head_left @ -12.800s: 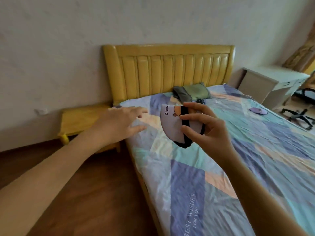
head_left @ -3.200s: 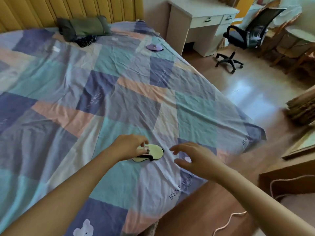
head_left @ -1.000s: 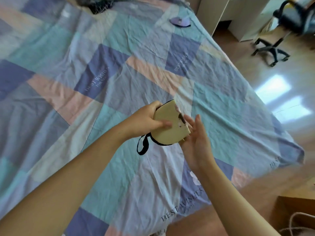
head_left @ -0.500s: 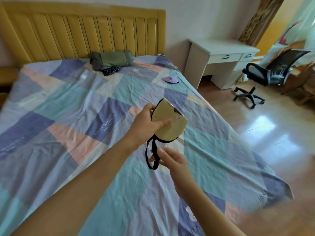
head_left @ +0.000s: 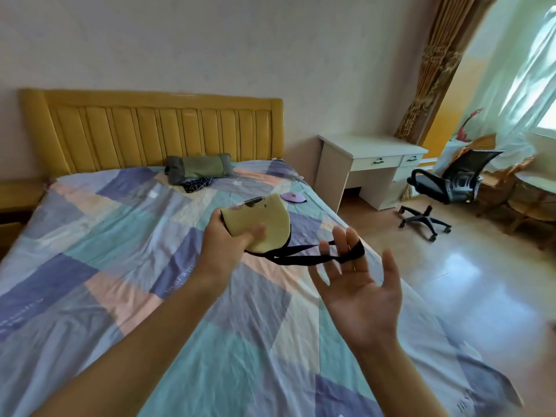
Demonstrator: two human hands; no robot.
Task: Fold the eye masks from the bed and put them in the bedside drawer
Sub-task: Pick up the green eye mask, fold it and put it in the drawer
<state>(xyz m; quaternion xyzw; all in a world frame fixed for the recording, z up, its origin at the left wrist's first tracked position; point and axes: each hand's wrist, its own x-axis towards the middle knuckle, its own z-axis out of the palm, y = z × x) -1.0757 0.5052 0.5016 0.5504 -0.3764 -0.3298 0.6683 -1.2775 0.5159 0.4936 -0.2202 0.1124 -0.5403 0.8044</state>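
A folded yellow eye mask is held above the bed, gripped by my left hand with the thumb across its front. Its black elastic strap stretches to the right and loops over the straight fingertips of my right hand, whose palm faces up with the fingers spread. A purple eye mask lies on the bed near its right edge, by the head end. The yellow bedside table shows at the far left edge; its drawer is dark and mostly out of view.
A green pillow and a dark cloth lie by the yellow headboard. A white desk and a black office chair stand to the right on the wooden floor.
My right hand has hooked the strap and pulled it out to the right, stretching it. The view has lifted toward the headboard. My left hand keeps its grip on the folded mask.
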